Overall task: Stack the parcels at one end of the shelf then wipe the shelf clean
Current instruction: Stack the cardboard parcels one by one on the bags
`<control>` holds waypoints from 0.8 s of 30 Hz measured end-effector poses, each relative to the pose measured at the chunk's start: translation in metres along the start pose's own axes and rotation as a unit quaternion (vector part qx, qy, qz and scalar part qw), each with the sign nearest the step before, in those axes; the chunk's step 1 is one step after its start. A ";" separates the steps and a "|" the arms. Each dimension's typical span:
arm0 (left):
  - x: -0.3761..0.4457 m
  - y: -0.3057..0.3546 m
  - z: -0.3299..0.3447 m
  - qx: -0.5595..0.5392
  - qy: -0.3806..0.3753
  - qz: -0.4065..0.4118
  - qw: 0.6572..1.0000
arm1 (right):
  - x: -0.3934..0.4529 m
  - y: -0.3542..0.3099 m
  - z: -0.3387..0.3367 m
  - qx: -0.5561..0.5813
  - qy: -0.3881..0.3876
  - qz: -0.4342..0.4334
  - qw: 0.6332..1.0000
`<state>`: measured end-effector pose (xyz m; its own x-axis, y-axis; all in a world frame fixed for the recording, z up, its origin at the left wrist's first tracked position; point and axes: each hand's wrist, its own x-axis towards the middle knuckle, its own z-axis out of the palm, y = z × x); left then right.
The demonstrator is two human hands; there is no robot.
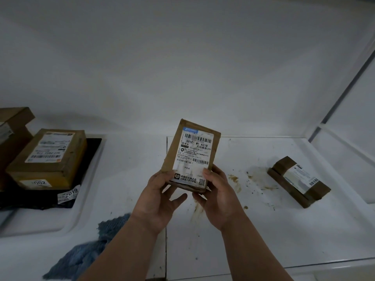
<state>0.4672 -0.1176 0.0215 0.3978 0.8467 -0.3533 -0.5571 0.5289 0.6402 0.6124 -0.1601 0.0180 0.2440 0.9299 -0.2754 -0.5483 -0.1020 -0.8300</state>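
I hold a small brown cardboard parcel point(191, 155) with a white shipping label above the middle of the white shelf point(263, 230). My left hand point(160, 201) grips its lower left corner, and my right hand point(219, 197) grips its lower right corner. At the left end, a brown parcel point(48, 157) lies on a flat black parcel point(87, 169), with another brown box point(14, 126) behind them. Over at the right, a small dark brown parcel point(298, 180) lies on the shelf. A blue cloth point(85, 258) lies at the front left, partly under my left forearm.
Brown stains and specks point(235, 181) spread over the shelf between the held parcel and the right parcel, and below my hands. A seam point(166, 250) runs front to back through the shelf. A white wall stands behind, and a side panel point(345, 110) closes the right end.
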 end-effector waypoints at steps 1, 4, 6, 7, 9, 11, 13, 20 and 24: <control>0.000 0.000 0.000 -0.001 0.004 0.003 1.000 | 0.000 -0.001 -0.001 0.003 0.000 0.000 1.000; -0.001 -0.001 0.001 -0.003 0.013 0.011 1.000 | -0.001 -0.003 -0.003 0.011 -0.001 0.001 1.000; -0.001 -0.002 0.003 0.001 0.019 0.014 1.000 | -0.002 -0.005 -0.004 0.007 -0.001 0.001 1.000; -0.001 -0.002 0.004 0.004 0.022 0.017 1.000 | -0.002 -0.005 -0.005 0.004 -0.001 0.001 1.000; -0.001 -0.004 0.006 0.003 0.031 0.021 0.999 | -0.002 -0.007 -0.005 0.001 -0.005 0.002 1.000; -0.003 -0.005 0.008 -0.001 0.041 0.026 0.999 | -0.003 -0.008 -0.007 -0.004 -0.014 0.001 1.000; -0.005 -0.006 0.009 -0.006 0.049 0.033 0.998 | -0.004 -0.010 -0.008 -0.015 -0.028 0.002 0.999; -0.019 -0.002 0.001 -0.007 0.076 0.051 0.996 | -0.004 -0.004 -0.001 -0.060 -0.090 0.026 0.994; -0.023 0.011 -0.013 0.012 0.099 0.064 0.993 | -0.002 0.005 0.019 -0.072 -0.087 0.034 0.993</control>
<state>0.4428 -0.1312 0.0279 0.1727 0.9033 -0.3927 -0.5763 0.4159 0.7035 0.5938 -0.1559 0.0233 0.0608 0.9647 -0.2563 -0.4351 -0.2055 -0.8766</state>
